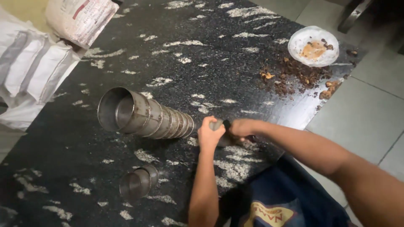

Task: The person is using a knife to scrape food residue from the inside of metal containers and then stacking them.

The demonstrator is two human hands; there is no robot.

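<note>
My left hand and my right hand meet over a black speckled mat. Together they grip a small dark and grey object that is mostly hidden between the fingers. Just left of my left hand lies a row of nested steel cups on its side, its open mouth facing left. A smaller pair of nested steel cups lies nearer to me, to the lower left.
A white dish with brown crumbs sits at the far right of the mat, with more brown debris in front of it. White sacks lie at the left edge. Grey floor tiles run along the right.
</note>
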